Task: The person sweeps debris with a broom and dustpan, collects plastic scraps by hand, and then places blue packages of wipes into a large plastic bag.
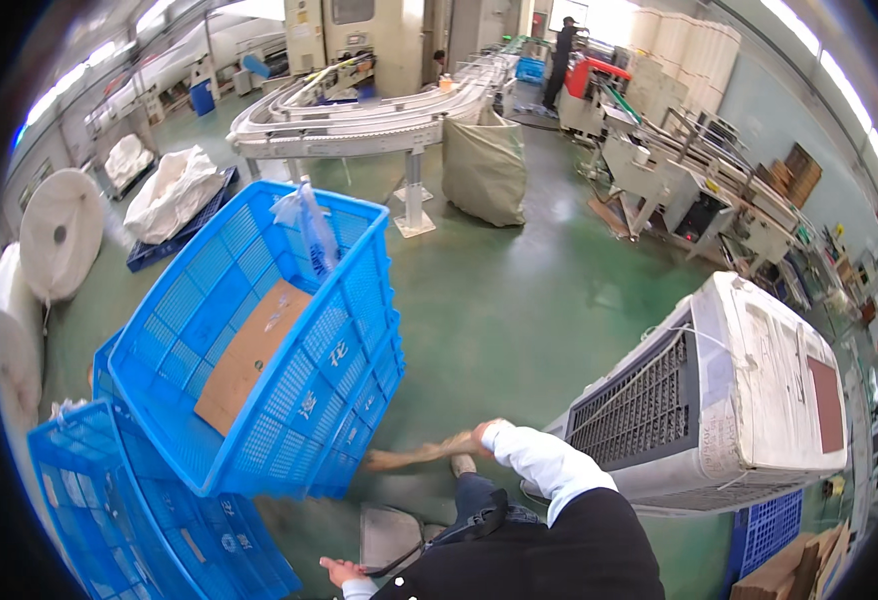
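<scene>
While the right hand (pixel 481 434) reaches out to the left of the body, its fingers are clenched on a brown strip (pixel 414 455), which looks like cardboard and is motion-blurred. The strip runs leftward from the fingers, and its far end touches or nearly touches the lower wall of a tilted blue crate (pixel 259 350). That crate stands tipped on its side just beyond the fingertips, open face toward the camera, with a cardboard sheet (pixel 251 355) lying against its mesh floor and a clear plastic bag (pixel 311 225) at its upper rim. More blue crates (pixel 129 510) sit below and left of it.

The left hand (pixel 339 572) is low at the frame edge, fingers loosely curled; whether it grips anything cannot be told. A grey flat object (pixel 391 535) lies on the floor just right of it.

The floor (pixel 519 300) is green, glossy and scuffed. Right of the right-hand fingers stands a white cooler unit (pixel 729 390) with a louvred grille. Far ahead are a curved conveyor (pixel 359 120), a green sack (pixel 486 170), white rolls (pixel 59 230) and another person (pixel 564 60) at a machine.
</scene>
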The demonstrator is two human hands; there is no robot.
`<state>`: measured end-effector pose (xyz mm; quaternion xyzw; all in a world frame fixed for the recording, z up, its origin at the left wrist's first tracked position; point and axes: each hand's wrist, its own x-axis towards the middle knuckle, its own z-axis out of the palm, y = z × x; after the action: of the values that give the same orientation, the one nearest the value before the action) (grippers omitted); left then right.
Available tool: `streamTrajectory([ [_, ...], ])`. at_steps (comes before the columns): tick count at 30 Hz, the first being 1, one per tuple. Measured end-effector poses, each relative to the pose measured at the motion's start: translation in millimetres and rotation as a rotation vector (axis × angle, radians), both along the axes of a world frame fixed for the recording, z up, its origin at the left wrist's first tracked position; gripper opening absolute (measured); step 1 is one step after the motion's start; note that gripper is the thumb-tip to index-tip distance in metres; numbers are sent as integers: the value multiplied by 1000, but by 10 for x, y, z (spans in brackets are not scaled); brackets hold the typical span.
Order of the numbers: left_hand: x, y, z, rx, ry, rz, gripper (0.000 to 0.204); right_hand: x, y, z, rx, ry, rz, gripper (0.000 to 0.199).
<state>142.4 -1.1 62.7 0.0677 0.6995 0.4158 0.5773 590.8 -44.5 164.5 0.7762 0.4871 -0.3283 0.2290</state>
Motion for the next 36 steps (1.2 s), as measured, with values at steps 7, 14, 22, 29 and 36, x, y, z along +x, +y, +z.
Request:
streamTrajectory([
  [7,1756,441,575,19,-164,-393,50,1266,-536,1,64,-85,-484,41],
  [14,3583,694,1162,76,-265,-781,46,2228,-876,-1452,295,129,-1159,44],
  [22,5726,1698,1834,183,-279,-923,35,3490,-348,-1052,889,587,-1994,36],
  [29,7382,2344,1433,136,-245,-1052,34,4183,-614,-1570,1398,204,-1723,46],
  [36,9227,3079,976,76,-196,-1178,32,5157,-1227,-1584,1209,836,-2348,18],
])
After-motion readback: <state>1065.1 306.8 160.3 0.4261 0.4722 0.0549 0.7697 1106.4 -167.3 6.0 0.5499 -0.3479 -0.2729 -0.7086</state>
